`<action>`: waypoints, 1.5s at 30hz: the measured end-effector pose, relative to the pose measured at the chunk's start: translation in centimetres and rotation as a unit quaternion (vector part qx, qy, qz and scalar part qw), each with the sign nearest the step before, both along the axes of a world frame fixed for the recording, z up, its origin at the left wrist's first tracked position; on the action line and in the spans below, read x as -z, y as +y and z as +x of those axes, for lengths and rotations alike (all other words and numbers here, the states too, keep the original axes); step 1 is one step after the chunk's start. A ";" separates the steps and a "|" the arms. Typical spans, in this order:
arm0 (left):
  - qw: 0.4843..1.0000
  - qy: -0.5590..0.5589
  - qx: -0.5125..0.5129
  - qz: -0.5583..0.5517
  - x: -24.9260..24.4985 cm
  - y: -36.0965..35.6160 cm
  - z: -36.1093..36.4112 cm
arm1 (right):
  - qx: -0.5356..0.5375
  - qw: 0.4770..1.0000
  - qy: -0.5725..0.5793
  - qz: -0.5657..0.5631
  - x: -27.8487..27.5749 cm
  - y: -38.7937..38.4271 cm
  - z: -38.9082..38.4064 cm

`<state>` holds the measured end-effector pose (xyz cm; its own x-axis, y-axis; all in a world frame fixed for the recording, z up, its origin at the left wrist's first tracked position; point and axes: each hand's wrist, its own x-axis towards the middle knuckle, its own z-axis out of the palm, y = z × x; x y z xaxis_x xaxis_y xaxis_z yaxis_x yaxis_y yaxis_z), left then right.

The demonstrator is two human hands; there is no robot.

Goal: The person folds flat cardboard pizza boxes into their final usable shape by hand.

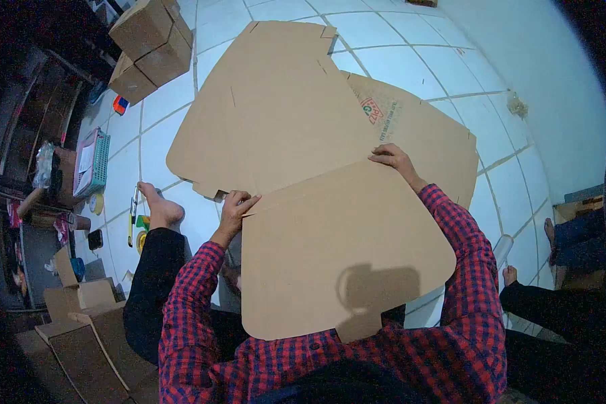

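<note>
A large, plain brown cardboard box blank (269,114) spreads from my lap out over the floor, with a crease running across its middle. My left hand (233,214) grips its left edge at the crease, fingers bent over the board. At the crease's right end, my right hand (394,163) has its fingers closed together on the edge. The near panel (337,249) rests over my lap and carries a shadow. Partly under the far panel lies a second cardboard blank (431,128) with red and green pizza printing.
Folded brown boxes (151,47) stand at the far left. Along the left side are a teal basket (101,161), a tape roll (96,203), a yellow cutter (132,219) and an open carton (81,337). Another person's foot (510,275) shows at right, beside the white wall (525,60).
</note>
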<state>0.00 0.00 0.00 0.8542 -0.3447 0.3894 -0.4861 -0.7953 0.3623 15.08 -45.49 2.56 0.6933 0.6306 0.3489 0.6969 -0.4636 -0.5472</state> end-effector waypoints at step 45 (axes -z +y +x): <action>0.820 0.162 -0.534 -0.128 -3.5 10.0 3.3 | 0.229 0.902 0.281 -0.237 -2.9 21.9 7.5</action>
